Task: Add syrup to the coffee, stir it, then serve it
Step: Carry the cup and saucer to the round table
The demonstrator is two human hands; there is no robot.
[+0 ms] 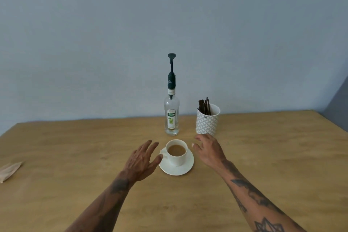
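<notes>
1. Head view, taking the coffee cup [177, 151] as the landmark: far to its left, near the table [75, 147] edge, lies one pale folded napkin [10, 170], well apart from everything else – likely set aside as not needed for the pour
2. Just left of the cup is the left hand [142, 160], fingers straight and spread, grasping nothing; its thumb lies close to the cup's handle, though contact cannot be told. It seems placed to take the handle or steady the saucer
3. The one cup, holding milky brown coffee, sits on one white saucer [176, 169], handle turned left – toward the left hand
4. Directly behind the cup stands one clear syrup bottle [171, 117], upright, with a tall dark pump [171, 69] on top. It looks nearly empty, though the level is hard to read. The spout seems to face the cup, so the cup would probably go under it
5. Just right of the cup hovers the right hand [208, 149], fingers loosely curved and released, holding nothing
6. Behind and to the right of the cup, near the bottle, stands one white patterned holder [207, 120] with a bunch of dark stirrers [204, 106], too overlapped to count; it is kept within reach for stirring. No syrup step appears begun yet
</notes>
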